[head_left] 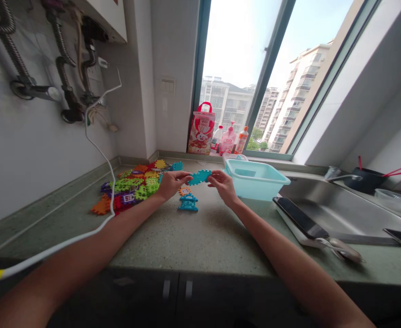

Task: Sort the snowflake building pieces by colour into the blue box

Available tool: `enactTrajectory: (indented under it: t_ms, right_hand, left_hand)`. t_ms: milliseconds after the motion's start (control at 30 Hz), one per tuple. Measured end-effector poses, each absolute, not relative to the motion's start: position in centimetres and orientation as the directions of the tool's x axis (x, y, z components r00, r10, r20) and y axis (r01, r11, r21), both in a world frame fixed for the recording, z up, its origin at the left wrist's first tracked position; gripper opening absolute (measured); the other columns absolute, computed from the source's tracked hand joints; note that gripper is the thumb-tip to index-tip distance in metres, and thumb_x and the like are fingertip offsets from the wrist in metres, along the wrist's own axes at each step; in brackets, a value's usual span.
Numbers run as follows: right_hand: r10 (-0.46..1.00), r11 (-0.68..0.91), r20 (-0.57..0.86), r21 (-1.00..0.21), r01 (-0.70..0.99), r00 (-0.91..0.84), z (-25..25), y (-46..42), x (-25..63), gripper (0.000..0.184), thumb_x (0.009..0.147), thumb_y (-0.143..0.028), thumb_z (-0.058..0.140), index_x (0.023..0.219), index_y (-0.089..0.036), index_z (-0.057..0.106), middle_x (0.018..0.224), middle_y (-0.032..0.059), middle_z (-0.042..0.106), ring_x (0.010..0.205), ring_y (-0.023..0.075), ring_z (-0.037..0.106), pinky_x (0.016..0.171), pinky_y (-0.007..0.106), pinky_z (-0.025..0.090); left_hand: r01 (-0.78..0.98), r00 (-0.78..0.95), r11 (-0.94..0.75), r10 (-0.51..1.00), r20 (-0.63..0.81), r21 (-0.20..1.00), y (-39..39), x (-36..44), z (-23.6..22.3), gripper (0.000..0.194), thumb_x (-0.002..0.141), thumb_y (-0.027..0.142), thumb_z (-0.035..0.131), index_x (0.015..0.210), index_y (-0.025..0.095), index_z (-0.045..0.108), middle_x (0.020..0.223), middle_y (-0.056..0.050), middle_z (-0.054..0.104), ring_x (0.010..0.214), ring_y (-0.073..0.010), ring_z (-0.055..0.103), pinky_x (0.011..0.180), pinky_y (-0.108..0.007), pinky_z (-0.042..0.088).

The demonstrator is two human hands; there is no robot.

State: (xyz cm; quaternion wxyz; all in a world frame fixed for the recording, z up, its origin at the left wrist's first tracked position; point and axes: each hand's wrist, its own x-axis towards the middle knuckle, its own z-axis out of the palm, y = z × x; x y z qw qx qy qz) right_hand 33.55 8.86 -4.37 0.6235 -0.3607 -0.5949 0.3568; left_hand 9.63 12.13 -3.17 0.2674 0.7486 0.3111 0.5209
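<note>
Both my hands hold a teal toothed plastic building piece [200,176] above the green speckled countertop [186,237]. My left hand [173,183] pinches its left end, and my right hand [223,184] pinches its right end. Just below it stands a small blue assembled piece [188,202] with an orange piece [184,191] behind it. To the left lies a pile of colourful interlocking pieces [132,187].
A light blue plastic tub [255,178] stands to the right of my hands. Beyond it is a steel sink [343,209] with a phone [301,217] and a knife on its edge. A white cable [101,150] crosses the counter. A red bag [202,130] and bottles stand by the window.
</note>
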Motion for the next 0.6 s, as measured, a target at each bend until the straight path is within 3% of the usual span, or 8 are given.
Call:
enactTrajectory:
  t_ms: [233, 433, 600]
  right_hand:
    - [0.879, 0.475, 0.473, -0.879, 0.033, -0.055, -4.9, 8.2, 32.0, 0.047, 0.07, -0.058, 0.088, 0.09, -0.02, 0.068, 0.085, 0.0032, 0.074, 0.08, 0.0193, 0.072, 0.062, 0.029, 0.062]
    - [0.849, 0.525, 0.509, -0.842, 0.124, -0.14, -4.8, 7.5, 31.6, 0.047, 0.072, -0.056, 0.087, 0.098, -0.022, 0.067, 0.08, 0.0016, 0.074, 0.074, 0.0184, 0.07, 0.06, 0.029, 0.061]
    - [0.831, 0.55, 0.504, -0.807, 0.213, -0.235, -5.3, 6.9, 31.3, 0.043, 0.082, -0.058, 0.079, 0.101, -0.022, 0.068, 0.083, 0.0031, 0.075, 0.075, 0.019, 0.071, 0.062, 0.03, 0.06]
  left_hand:
    - [0.103, 0.379, -0.633, 0.738, 0.559, 0.767, 11.5, 9.7, -3.1, 0.051, 0.074, 0.058, 0.086, 0.1, 0.013, 0.084, 0.085, -0.009, 0.081, 0.066, -0.0197, 0.073, 0.058, -0.026, 0.06]
    - [0.13, 0.509, -0.694, 0.66, 0.553, 0.708, 11.7, 8.2, -1.8, 0.04, 0.081, 0.046, 0.081, 0.102, 0.012, 0.082, 0.098, -0.012, 0.079, 0.069, -0.0153, 0.073, 0.056, -0.021, 0.057]
    - [0.216, 0.617, -0.69, 0.645, 0.451, 0.691, 12.0, 7.1, -1.4, 0.032, 0.077, 0.035, 0.082, 0.098, 0.012, 0.078, 0.091, -0.008, 0.078, 0.063, -0.0122, 0.07, 0.057, -0.02, 0.056]
